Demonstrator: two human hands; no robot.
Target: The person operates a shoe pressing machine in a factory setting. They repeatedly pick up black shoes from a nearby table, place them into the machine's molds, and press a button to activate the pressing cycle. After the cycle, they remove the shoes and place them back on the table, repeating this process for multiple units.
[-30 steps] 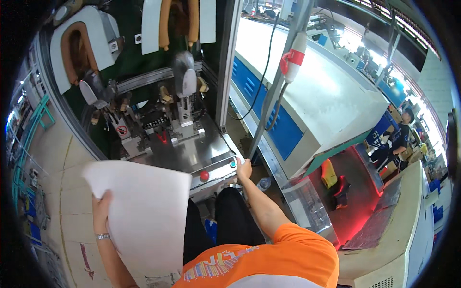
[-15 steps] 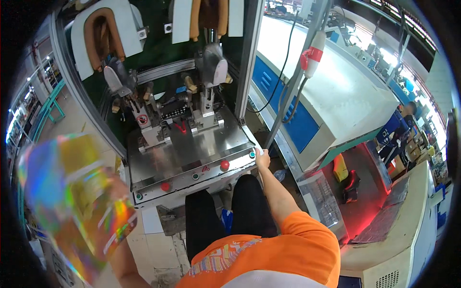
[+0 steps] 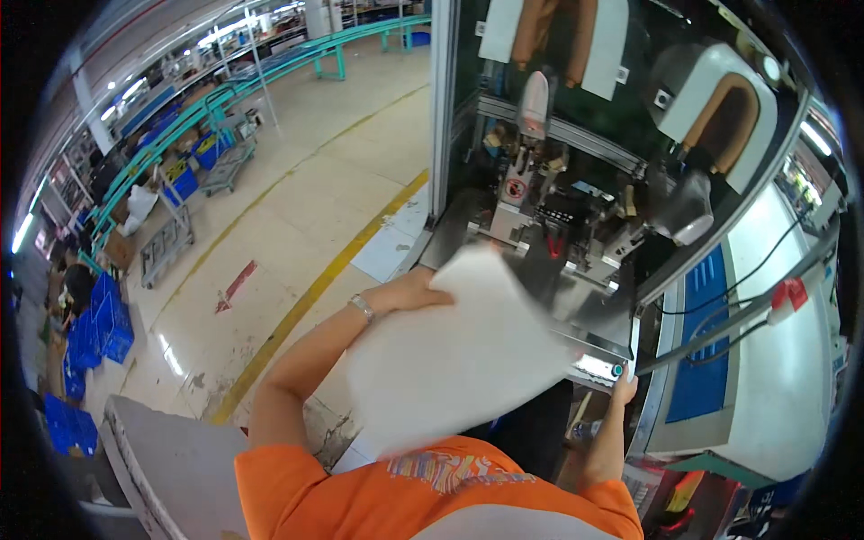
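A stiff white sheet (image 3: 454,360), smeared by motion, hangs in front of my body and covers part of the machine's front edge and my lap. My left hand (image 3: 416,290) is closed on its upper left edge, the thumb lying over the white face. At the machine's right front corner, my right hand (image 3: 625,387) rests next to a green button (image 3: 617,370). Its fingers are mostly hidden, so I cannot tell whether it grips the edge. Beyond the sheet, two upright metal clamps with rounded heads, the left clamp (image 3: 531,112) and the right clamp (image 3: 681,209), stand on the machine bed.
Brown U-shaped pads (image 3: 580,40) on white plates hang above the clamps. A metal frame post (image 3: 441,117) rises at the machine's left. Right of it stands a white and blue cabinet (image 3: 756,297) with a pole and cable before it. Blue crates (image 3: 112,319) and a trolley (image 3: 168,238) stand far left.
My view has turned left. The sheet has swung from my left side to before my body, its shiny rainbow face replaced by a white one. My right hand stays at the machine's corner.
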